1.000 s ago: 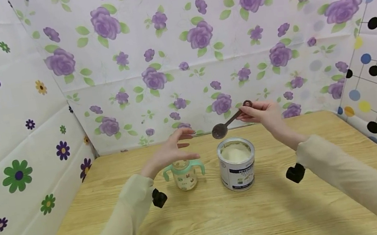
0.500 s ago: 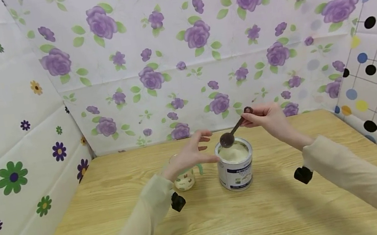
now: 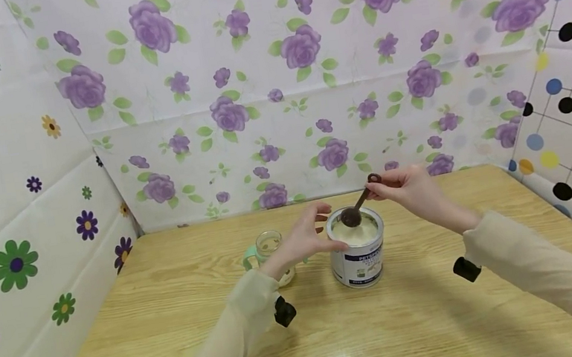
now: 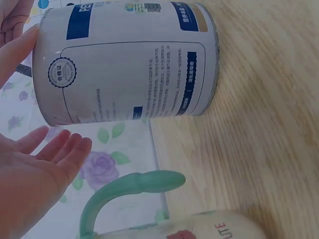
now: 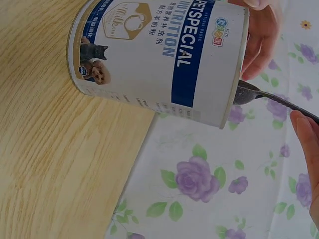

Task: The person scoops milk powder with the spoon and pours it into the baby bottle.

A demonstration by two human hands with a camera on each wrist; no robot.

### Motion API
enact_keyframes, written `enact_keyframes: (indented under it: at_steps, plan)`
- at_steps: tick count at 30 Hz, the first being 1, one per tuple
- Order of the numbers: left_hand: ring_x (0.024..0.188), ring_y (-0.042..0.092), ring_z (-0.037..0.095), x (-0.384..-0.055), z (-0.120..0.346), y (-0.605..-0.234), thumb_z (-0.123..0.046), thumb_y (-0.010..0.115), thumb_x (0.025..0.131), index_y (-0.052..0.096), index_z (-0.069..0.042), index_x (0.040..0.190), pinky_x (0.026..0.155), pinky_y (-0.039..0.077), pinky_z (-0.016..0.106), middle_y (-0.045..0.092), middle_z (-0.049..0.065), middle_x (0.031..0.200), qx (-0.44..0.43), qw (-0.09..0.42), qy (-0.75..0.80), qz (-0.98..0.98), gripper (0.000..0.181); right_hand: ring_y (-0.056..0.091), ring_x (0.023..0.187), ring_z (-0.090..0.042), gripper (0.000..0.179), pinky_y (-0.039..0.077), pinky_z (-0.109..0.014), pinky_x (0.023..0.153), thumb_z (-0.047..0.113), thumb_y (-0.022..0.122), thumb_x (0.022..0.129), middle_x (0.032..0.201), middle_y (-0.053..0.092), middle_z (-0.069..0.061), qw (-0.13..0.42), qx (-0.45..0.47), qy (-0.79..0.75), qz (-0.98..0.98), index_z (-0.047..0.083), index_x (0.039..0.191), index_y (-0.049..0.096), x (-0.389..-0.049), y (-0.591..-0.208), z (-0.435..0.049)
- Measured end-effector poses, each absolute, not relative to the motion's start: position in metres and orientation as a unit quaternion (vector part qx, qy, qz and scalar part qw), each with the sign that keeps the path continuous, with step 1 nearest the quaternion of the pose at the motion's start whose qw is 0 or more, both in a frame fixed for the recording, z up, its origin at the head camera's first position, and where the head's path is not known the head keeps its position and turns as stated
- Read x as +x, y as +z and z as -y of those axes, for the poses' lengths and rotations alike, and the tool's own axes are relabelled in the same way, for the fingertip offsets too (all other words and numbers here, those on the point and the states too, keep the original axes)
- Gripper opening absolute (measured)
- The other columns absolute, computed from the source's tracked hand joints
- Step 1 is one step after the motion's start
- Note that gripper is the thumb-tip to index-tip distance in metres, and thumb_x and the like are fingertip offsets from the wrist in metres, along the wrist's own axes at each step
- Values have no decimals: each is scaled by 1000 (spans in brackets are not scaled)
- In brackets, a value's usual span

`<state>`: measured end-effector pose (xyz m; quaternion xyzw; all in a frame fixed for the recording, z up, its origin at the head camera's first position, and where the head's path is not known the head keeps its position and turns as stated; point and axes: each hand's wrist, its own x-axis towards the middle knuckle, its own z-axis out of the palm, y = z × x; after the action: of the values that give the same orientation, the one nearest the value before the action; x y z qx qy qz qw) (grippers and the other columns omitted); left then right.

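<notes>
Pinching the brown spoon [image 3: 350, 217] by its handle, right hand [image 3: 416, 192] held it in the mouth of the upright "PETSPECIAL NUTRITION" tin [image 3: 360, 267] of pale powder [image 3: 355, 235]. Left hand [image 3: 305, 238], thumb and fingers spread, framed the rim, contact unclear. Mint-handled cup [image 3: 269, 245] nearby showed "UTE".

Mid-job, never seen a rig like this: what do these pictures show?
No machine: a person works bare-handed. The wide picture comes from the head, looking forward and down; the other two come from the left and right wrists, so things look tipped there. On the wooden table stand an open can of pale powder and, left of it, a cup with green handles. The right hand holds a brown spoon, its bowl at the can's mouth. The left hand is spread beside the can.
</notes>
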<state>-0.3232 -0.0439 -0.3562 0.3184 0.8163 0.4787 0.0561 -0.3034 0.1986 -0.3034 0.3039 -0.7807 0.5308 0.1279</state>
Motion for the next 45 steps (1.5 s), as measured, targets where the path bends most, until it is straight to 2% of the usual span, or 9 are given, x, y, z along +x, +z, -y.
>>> enact_keyframes:
  at_steps: [3, 7, 9, 12, 16, 20, 30, 38, 45]
  plan:
    - [114, 40, 25, -322, 40, -359, -21, 82, 66, 34, -4, 130, 91, 38, 39, 38, 10, 128, 312, 56, 482, -817, 82, 65, 74, -21, 15, 50, -28, 67, -3, 58, 86, 81, 66, -15, 142, 313, 505, 792, -11, 97, 65, -302, -304, -198]
    - [114, 40, 27, -321, 36, -364, -20, 83, 66, 35, -5, 128, 85, 42, 33, 40, 8, 124, 311, 56, 492, -811, 80, 64, 74, -30, 14, 50, -27, 66, -10, 57, 84, 80, 65, -19, 164, 331, 480, 796, -15, 95, 64, -290, -296, -194]
    - [115, 39, 31, -314, 35, -359, -15, 82, 67, 34, -2, 128, 86, 42, 36, 40, 12, 124, 310, 64, 509, -801, 79, 63, 74, -35, 13, 50, -27, 66, -13, 56, 83, 80, 64, -23, 171, 340, 476, 793, -17, 94, 63, -284, -291, -190]
    - [113, 40, 30, -313, 33, -364, -16, 83, 66, 35, -4, 128, 84, 42, 35, 41, 10, 123, 307, 55, 516, -798, 79, 64, 74, -31, 13, 51, -27, 65, -13, 57, 83, 81, 65, -19, 185, 358, 466, 788, -13, 93, 65, -290, -297, -193]
    - [110, 43, 25, -319, 30, -375, -20, 83, 65, 34, -8, 129, 82, 43, 33, 42, 6, 122, 305, 47, 514, -801, 82, 65, 70, -18, 12, 50, -22, 61, -8, 62, 81, 79, 67, -7, 225, 398, 415, 786, -1, 86, 70, -302, -309, -201]
    - [110, 44, 23, -318, 31, -375, -22, 82, 67, 32, -8, 132, 83, 43, 33, 41, 6, 124, 302, 55, 518, -799, 84, 63, 65, -14, 11, 48, -18, 54, -6, 64, 80, 76, 67, -4, 239, 420, 367, 795, 3, 81, 71, -303, -310, -199]
    - [110, 44, 20, -319, 31, -377, -25, 83, 65, 36, -10, 130, 85, 42, 33, 44, 3, 123, 302, 46, 521, -797, 82, 64, 70, -15, 13, 52, -28, 62, 8, 60, 88, 78, 67, -5, 142, 345, 381, 846, 2, 85, 72, -303, -308, -195]
    - [110, 44, 21, -319, 31, -378, -26, 83, 65, 36, -11, 130, 85, 42, 33, 44, 5, 123, 301, 48, 531, -791, 82, 62, 76, -35, 22, 52, -36, 66, 9, 57, 90, 82, 66, -14, 21, 281, 488, 826, -10, 98, 66, -304, -314, -192]
    - [112, 44, 19, -319, 32, -381, -30, 83, 64, 36, -13, 131, 87, 41, 33, 43, 3, 125, 294, 53, 543, -785, 84, 60, 79, -41, 27, 51, -38, 68, 9, 58, 89, 83, 64, -21, -14, 234, 566, 790, -17, 97, 62, -309, -319, -193]
